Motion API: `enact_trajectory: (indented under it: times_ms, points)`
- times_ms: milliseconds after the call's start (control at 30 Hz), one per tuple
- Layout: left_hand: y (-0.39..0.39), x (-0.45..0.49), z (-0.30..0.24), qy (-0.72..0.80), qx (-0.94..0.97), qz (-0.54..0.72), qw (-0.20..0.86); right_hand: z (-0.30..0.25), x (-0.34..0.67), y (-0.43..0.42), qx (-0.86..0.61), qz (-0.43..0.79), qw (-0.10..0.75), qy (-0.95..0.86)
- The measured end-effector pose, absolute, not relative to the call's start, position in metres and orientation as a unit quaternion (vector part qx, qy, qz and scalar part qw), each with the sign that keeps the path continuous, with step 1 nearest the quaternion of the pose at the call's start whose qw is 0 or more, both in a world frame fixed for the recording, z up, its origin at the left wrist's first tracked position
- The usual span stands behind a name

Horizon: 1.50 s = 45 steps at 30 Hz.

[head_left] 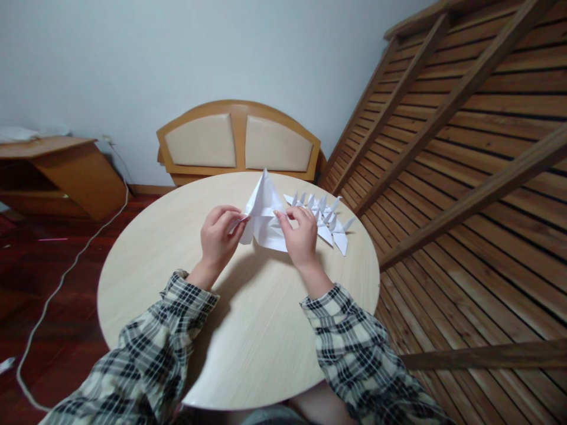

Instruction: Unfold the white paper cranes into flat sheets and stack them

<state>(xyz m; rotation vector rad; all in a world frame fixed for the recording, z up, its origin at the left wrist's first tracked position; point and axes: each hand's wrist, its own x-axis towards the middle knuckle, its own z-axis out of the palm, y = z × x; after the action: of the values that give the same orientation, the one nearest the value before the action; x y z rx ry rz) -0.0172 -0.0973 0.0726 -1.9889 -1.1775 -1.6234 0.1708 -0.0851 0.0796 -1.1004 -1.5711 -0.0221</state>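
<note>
A creased sheet of white paper (266, 203) is held up above the round table, partly folded, with a pointed corner at the top and a flap hanging below. My left hand (220, 234) pinches its left edge between thumb and fingers. On the opposite edge, my right hand (300, 235) grips the paper the same way. Just beyond my right hand stand several folded white paper cranes (337, 231) in a cluster, some of them hidden behind the hand.
The pale round tabletop (150, 265) lies under my arms. Behind it stands a headboard (239, 109) with cream panels. A slatted wooden frame (443, 177) leans close along the right. To the left are a wooden desk (97, 177) and a white cable (73, 265) on the floor.
</note>
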Motion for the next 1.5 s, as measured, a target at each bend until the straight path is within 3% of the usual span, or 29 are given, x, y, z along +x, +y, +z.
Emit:
enact_trajectory:
  times_ms: [233, 600, 933, 1233, 1500]
  points:
    - [-0.098, -0.017, 0.070, -0.454, -0.681, -0.570, 0.069, 0.081, 0.173, -0.081, -0.442, 0.108, 0.623, -0.636]
    - [-0.086, -0.022, 0.073, -0.472, -0.629, -0.598, -0.153, 0.080, 0.181, -0.075, -0.435, 0.055, 0.594, -0.675]
    - [-0.085, -0.032, 0.084, -0.544, -0.657, -0.513, -0.097, 0.082, 0.188, -0.076, -0.462, 0.021, 0.545, -0.699]
    - [-0.078, -0.054, 0.117, -0.496, -0.761, -0.418, -0.036, 0.104, 0.203, -0.068, -0.459, -0.034, 0.478, -0.748]
    - [-0.079, -0.066, 0.147, -0.479, -0.777, -0.398, -0.092, 0.136, 0.220, -0.065, -0.402, 0.063, 0.487, -0.773]
